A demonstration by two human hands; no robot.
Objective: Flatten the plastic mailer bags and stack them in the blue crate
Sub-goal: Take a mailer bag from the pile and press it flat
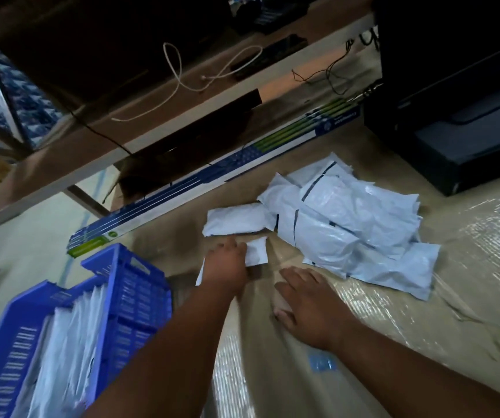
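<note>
At the bench's left edge the blue crate [128,285] holds white mailers upright. The left hand [227,267] lies on a white mailer bag [256,251], its grip hidden. The right hand [306,300] presses flat, fingers spread, holding nothing. The mailer pile [348,221] lies toward the far right.

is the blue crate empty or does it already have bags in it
Not empty. The blue crate already holds several white mailer bags, standing on edge in a row inside it.
</note>
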